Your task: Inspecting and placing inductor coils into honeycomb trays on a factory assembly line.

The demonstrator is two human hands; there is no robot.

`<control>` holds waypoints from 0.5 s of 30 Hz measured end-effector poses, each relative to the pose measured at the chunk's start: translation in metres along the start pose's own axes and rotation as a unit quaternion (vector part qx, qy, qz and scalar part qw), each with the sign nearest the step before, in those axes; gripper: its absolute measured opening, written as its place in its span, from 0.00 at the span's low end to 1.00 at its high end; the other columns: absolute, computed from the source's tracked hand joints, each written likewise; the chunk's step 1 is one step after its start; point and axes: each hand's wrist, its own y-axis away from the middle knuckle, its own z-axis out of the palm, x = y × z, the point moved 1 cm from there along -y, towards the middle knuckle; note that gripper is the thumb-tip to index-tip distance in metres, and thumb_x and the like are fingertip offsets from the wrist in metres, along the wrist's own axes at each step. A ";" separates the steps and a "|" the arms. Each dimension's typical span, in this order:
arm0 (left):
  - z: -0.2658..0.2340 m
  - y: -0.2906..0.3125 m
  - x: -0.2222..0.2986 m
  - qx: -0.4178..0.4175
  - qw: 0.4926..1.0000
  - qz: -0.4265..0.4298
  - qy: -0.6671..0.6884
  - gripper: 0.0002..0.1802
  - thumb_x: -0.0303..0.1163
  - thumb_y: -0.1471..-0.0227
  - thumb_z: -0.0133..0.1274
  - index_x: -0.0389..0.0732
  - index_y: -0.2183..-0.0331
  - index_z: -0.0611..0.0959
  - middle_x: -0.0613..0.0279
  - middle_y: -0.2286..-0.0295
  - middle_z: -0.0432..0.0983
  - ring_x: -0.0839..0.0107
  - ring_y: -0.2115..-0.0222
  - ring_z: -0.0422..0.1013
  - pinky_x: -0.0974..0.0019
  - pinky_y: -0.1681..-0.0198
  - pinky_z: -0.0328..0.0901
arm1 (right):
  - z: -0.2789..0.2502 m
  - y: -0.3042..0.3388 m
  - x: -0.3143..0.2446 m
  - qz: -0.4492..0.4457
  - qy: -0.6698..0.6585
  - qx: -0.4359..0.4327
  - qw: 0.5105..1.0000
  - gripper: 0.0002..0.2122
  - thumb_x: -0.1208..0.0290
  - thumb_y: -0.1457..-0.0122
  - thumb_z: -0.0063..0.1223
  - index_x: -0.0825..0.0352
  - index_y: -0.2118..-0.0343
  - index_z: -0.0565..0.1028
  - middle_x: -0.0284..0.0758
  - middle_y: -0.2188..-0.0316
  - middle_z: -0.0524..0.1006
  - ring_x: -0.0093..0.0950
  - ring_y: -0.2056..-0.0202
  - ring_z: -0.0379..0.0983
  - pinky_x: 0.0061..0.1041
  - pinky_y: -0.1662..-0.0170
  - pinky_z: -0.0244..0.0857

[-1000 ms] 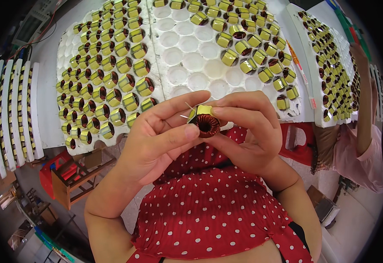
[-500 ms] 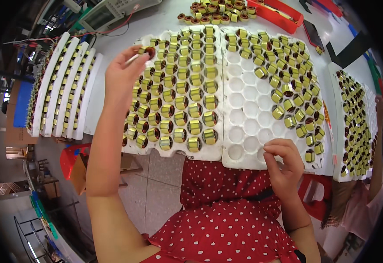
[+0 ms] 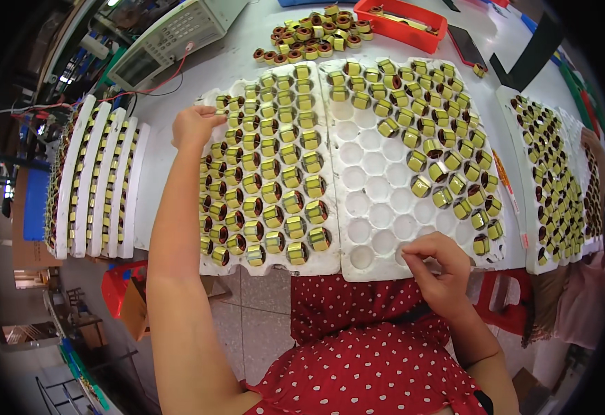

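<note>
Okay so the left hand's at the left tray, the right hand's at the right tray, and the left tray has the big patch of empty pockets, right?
One slip: the head view shows the big patch of empty pockets in the right tray, not the left tray. The rest holds.

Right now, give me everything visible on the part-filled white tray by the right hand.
The tray is white, looks like moulded foam, and has rows of round cups. It lies flat on the white table, its side close against a fuller tray. Yellow-wrapped coils with reddish-brown windings sit in its far and right cups; many left and near cups are empty. The right hand is at the near edge; contact is unclear.
</note>
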 end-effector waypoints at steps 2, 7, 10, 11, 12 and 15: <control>-0.002 -0.004 0.000 -0.021 0.999 -0.008 -0.033 0.22 0.43 0.70 0.65 0.50 0.66 0.83 0.70 0.70 0.79 0.75 0.67 0.73 0.66 0.62 0.64 | 0.001 0.000 -0.001 0.008 -0.014 -0.015 1.000 0.07 0.86 0.58 0.54 0.69 0.74 0.74 0.34 0.78 0.74 0.24 0.78 0.69 0.18 0.79 0.58; -0.006 -0.027 -0.023 -0.068 0.995 0.072 0.013 0.25 0.40 0.70 0.65 0.42 0.65 0.82 0.61 0.70 0.78 0.72 0.70 0.74 0.70 0.64 0.66 | 0.003 -0.001 -0.004 0.008 -0.036 -0.023 0.999 0.07 0.85 0.57 0.54 0.68 0.73 0.75 0.33 0.79 0.73 0.22 0.79 0.69 0.18 0.81 0.58; -0.019 -0.034 -0.015 -0.062 0.989 0.126 0.045 0.22 0.37 0.69 0.65 0.40 0.66 0.82 0.62 0.70 0.78 0.73 0.70 0.74 0.70 0.65 0.66 | -0.002 0.000 -0.005 0.002 -0.042 -0.033 0.999 0.07 0.84 0.56 0.54 0.68 0.73 0.75 0.33 0.79 0.73 0.22 0.79 0.69 0.18 0.81 0.58; -0.020 -0.031 -0.005 0.020 0.976 0.180 0.121 0.20 0.36 0.67 0.64 0.40 0.66 0.82 0.62 0.71 0.78 0.74 0.70 0.73 0.71 0.66 0.66 | -0.003 0.001 -0.004 -0.005 -0.046 -0.038 0.998 0.07 0.84 0.56 0.54 0.68 0.73 0.75 0.33 0.79 0.73 0.23 0.79 0.69 0.19 0.81 0.59; -0.021 -0.017 0.020 0.096 0.947 0.233 0.200 0.18 0.35 0.65 0.62 0.40 0.66 0.82 0.61 0.71 0.78 0.75 0.70 0.73 0.72 0.67 0.65 | -0.004 0.003 -0.001 0.003 -0.042 -0.027 0.999 0.07 0.84 0.56 0.54 0.68 0.73 0.75 0.33 0.79 0.73 0.23 0.79 0.69 0.19 0.81 0.59; -0.002 0.071 0.124 -0.074 0.943 0.256 0.201 0.15 0.38 0.61 0.60 0.41 0.69 0.83 0.63 0.74 0.78 0.77 0.75 0.71 0.75 0.71 0.64 | -0.008 0.006 0.006 0.049 -0.045 -0.021 0.998 0.07 0.84 0.56 0.55 0.68 0.73 0.75 0.33 0.79 0.73 0.23 0.79 0.69 0.19 0.81 0.59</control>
